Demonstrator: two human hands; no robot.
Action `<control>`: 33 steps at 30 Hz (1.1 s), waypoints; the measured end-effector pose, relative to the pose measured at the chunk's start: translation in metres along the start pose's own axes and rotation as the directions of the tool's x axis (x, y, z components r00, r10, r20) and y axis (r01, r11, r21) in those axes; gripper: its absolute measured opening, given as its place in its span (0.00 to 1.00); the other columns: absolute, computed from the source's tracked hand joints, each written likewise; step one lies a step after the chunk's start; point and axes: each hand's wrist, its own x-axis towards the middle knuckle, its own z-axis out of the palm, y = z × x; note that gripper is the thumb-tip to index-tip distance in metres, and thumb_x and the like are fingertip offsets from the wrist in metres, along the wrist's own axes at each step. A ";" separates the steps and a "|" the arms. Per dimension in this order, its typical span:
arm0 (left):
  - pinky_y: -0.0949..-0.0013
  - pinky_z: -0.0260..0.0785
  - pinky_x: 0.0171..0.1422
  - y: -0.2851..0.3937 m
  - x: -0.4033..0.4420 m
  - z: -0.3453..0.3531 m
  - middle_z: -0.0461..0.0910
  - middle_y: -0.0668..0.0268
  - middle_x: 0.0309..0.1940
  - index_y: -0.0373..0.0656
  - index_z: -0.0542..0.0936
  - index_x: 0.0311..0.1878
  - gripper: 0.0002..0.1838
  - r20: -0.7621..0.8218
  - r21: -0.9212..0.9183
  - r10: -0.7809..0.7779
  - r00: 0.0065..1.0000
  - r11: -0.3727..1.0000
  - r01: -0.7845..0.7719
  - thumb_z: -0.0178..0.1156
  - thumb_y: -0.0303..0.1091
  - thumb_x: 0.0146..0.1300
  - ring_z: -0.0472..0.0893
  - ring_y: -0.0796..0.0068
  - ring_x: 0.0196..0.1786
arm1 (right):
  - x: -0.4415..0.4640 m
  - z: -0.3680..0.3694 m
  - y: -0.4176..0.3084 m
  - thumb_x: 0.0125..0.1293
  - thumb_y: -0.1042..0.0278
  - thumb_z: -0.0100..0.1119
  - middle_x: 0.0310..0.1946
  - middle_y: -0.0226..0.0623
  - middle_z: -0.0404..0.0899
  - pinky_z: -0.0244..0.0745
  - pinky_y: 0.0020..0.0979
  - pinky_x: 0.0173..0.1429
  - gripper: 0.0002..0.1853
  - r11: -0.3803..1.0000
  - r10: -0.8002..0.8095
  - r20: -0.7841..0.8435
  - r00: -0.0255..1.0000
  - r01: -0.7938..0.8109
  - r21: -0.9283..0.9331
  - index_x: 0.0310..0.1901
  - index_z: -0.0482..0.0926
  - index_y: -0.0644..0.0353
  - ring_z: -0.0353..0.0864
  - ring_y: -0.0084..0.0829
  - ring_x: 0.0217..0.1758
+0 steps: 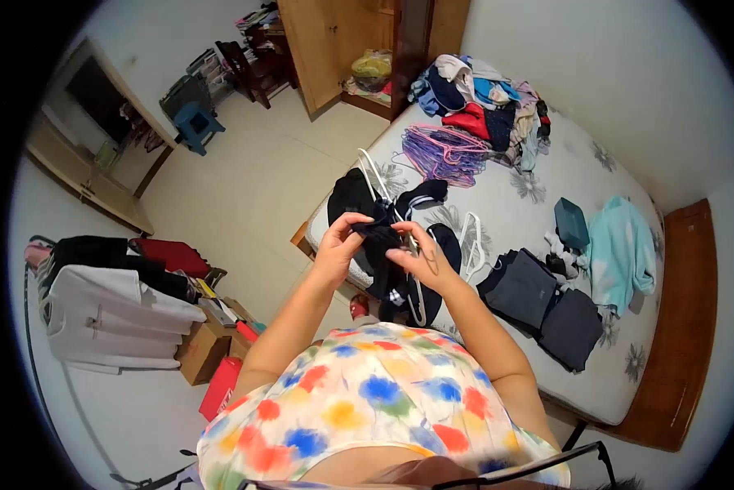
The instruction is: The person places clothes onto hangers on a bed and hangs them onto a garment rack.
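Observation:
Both of my hands hold a dark navy garment [379, 237] over the near edge of the bed. My left hand [341, 243] pinches its left side between thumb and fingers. On the other side my right hand [422, 260] is closed on the cloth, its fingers partly hidden. A white hanger [371, 173] runs through or behind the garment; its far end sticks up past the cloth and its near end hangs below my right hand. Dark clothing [349, 198] lies on the mattress just beyond, and a second white hanger [472, 245] rests to the right.
On the bed [579, 175] lie a heap of pink and purple hangers [444, 153], a pile of mixed clothes [485, 102], folded dark clothes [538, 302], a teal box [572, 223] and an aqua sweatshirt [620, 245]. A rack with a white shirt [110, 314] stands left, near cardboard boxes [202, 351].

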 end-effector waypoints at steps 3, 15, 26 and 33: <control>0.84 0.64 0.39 0.006 -0.005 -0.001 0.75 0.75 0.39 0.46 0.77 0.47 0.10 -0.004 -0.070 -0.043 0.999 0.997 0.043 0.56 0.24 0.64 0.73 0.89 0.38 | -0.004 0.003 -0.009 0.58 0.75 0.59 0.37 0.36 0.79 0.72 0.28 0.49 0.17 0.985 -0.128 -0.113 0.985 0.113 -0.129 0.51 0.74 0.57 0.78 0.25 0.42; 0.77 0.69 0.45 0.022 0.025 -0.113 0.77 0.69 0.40 0.45 0.74 0.43 0.13 0.218 -0.094 -0.122 0.968 0.985 0.146 0.45 0.22 0.57 0.78 0.81 0.39 | 0.028 -0.003 -0.014 0.61 0.79 0.56 0.38 0.26 0.73 0.65 0.21 0.51 0.08 0.896 0.102 -0.523 0.846 0.150 0.418 0.42 0.76 0.58 0.71 0.19 0.42; 0.65 0.69 0.58 -0.063 0.045 -0.083 0.69 0.53 0.53 0.40 0.62 0.67 0.39 0.353 0.643 -0.172 0.920 0.759 -0.105 0.69 0.35 0.54 0.76 0.62 0.51 | 0.047 0.038 -0.038 0.61 0.79 0.56 0.35 0.27 0.76 0.68 0.22 0.49 0.06 0.994 0.003 -0.395 0.919 0.040 0.100 0.39 0.76 0.59 0.74 0.20 0.41; 0.72 0.67 0.42 -0.103 0.067 -0.096 0.72 0.68 0.29 0.39 0.73 0.43 0.07 0.221 0.554 -0.133 0.966 0.832 -0.012 0.56 0.30 0.64 0.71 0.79 0.35 | 0.022 0.021 -0.045 0.59 0.80 0.57 0.36 0.29 0.77 0.68 0.23 0.52 0.07 0.997 0.053 -0.500 0.864 -0.019 0.073 0.39 0.77 0.61 0.75 0.21 0.43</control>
